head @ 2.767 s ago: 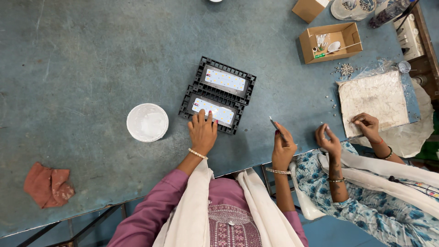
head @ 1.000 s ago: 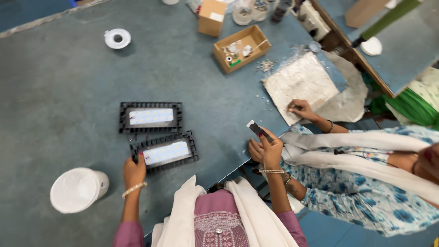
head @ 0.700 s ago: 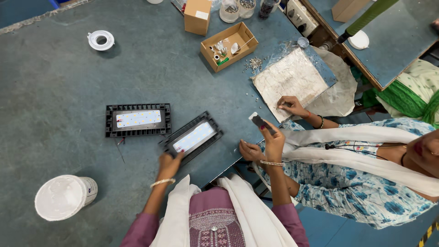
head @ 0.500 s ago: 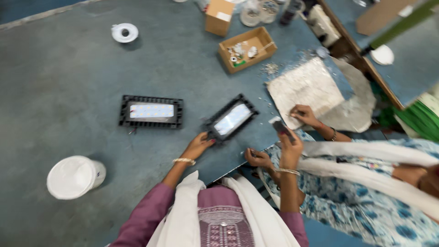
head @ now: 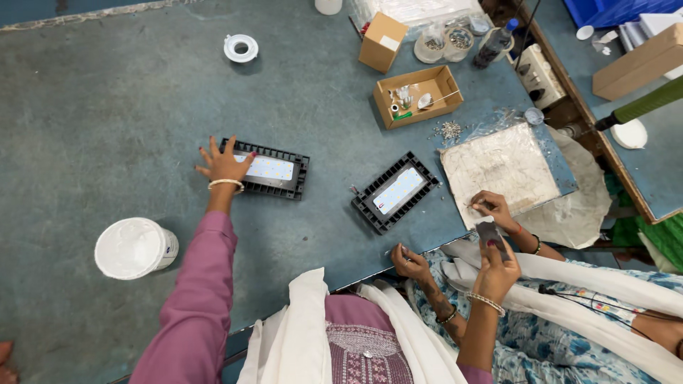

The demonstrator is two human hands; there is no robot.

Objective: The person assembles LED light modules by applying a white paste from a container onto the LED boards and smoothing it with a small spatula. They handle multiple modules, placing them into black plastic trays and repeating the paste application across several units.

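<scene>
My left hand reaches far out, its fingers spread on the left end of a black ribbed lamp housing with a white LED panel. It rests there without gripping. A second black lamp housing lies at an angle to the right, untouched. My right hand is raised near the table's front edge and pinches a small dark flat piece. Close by on my right, a co-worker's hand is at the table edge. Their other hand works on a white sheet.
A white lidded tub stands at the near left. An open cardboard box of small parts, a shut carton, jars and a bottle stand at the back. A white ring lies far left. Loose screws lie beside the sheet.
My left hand slid one lamp housing rightward toward the sheet, let it go, and moved left onto the other housing. My right hand stays raised with the dark piece.
</scene>
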